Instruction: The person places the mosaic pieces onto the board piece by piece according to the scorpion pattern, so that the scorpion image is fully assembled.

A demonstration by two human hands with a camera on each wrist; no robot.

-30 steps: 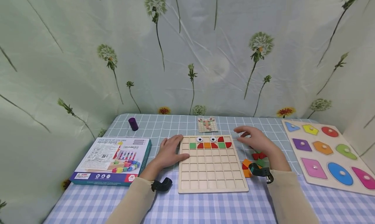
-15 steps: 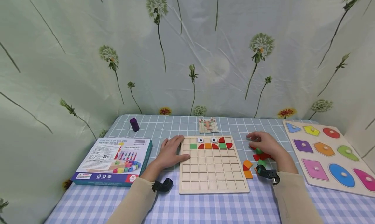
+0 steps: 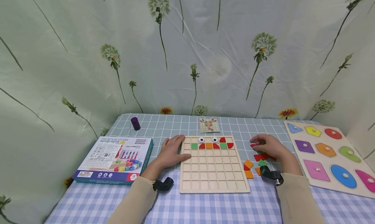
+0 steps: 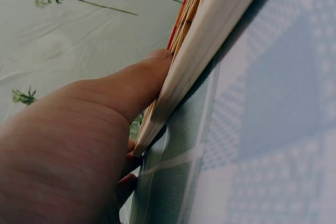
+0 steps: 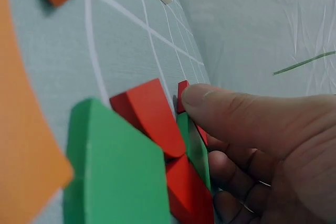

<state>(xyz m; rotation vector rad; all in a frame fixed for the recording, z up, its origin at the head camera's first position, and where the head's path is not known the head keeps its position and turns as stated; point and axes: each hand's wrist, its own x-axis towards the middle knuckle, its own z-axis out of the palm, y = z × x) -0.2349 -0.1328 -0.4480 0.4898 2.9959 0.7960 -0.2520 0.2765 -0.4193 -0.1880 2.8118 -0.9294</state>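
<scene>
My left hand (image 3: pixel 171 153) holds the left edge of a wooden grid board (image 3: pixel 215 176). The thumb (image 4: pixel 142 80) lies on the board's frame; the other fingers are at its outer side, partly hidden. Along the board's top rows sit two eye pieces, several red quarter-round pieces, green squares and an orange square (image 3: pixel 208 146). To the right, my right hand (image 3: pixel 270 147) is at a pile of red and green pieces. Its thumb is on a small red piece (image 5: pixel 182 94), with the other fingers curled and partly hidden. Green pieces (image 5: pixel 123 166) lie close by.
Orange pieces (image 3: pixel 248 174) lie beside the board's right edge. A pattern card (image 3: pixel 209 125) is behind the board. On the left are a toy box (image 3: pixel 112 160) and a purple cylinder (image 3: pixel 135 123); a shape puzzle board (image 3: pixel 331 155) lies at the far right.
My right hand has moved right and down from beside the board's upper corner to the pile of pieces. The left hand has stayed at the board's edge.
</scene>
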